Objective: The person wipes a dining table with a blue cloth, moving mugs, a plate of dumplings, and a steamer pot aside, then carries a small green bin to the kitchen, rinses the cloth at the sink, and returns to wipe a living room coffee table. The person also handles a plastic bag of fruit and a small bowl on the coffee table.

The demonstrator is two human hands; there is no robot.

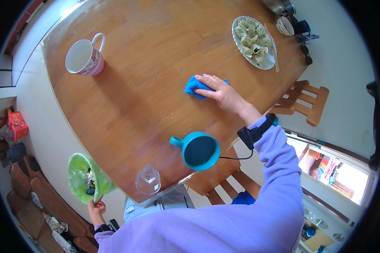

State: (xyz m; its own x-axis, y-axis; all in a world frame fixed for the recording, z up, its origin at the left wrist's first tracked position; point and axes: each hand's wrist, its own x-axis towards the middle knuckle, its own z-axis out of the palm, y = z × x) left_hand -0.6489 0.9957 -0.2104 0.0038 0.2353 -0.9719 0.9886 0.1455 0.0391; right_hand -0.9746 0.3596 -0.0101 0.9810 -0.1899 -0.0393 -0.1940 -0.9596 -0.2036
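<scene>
And here's your blue cloth (192,86), on the wooden table (143,92) directly beyond the teal mug (201,151)! Fluffy pile, so it should be light, soft and floppy, nothing to break; best held bunched under the palm. Your right hand (224,95) has just that: fingers curved over it, thumb set apart on the mug's side, the cloth clasped between hand and wood. Over to the left of the mug, past the table edge, the green bin (105,182)! Looks like thin plastic, probably light and a little springy, its clear liner likely slippery, so the rim is the place. Your left hand (97,208) is closed on that near rim; finger detail's too small to call.
</scene>
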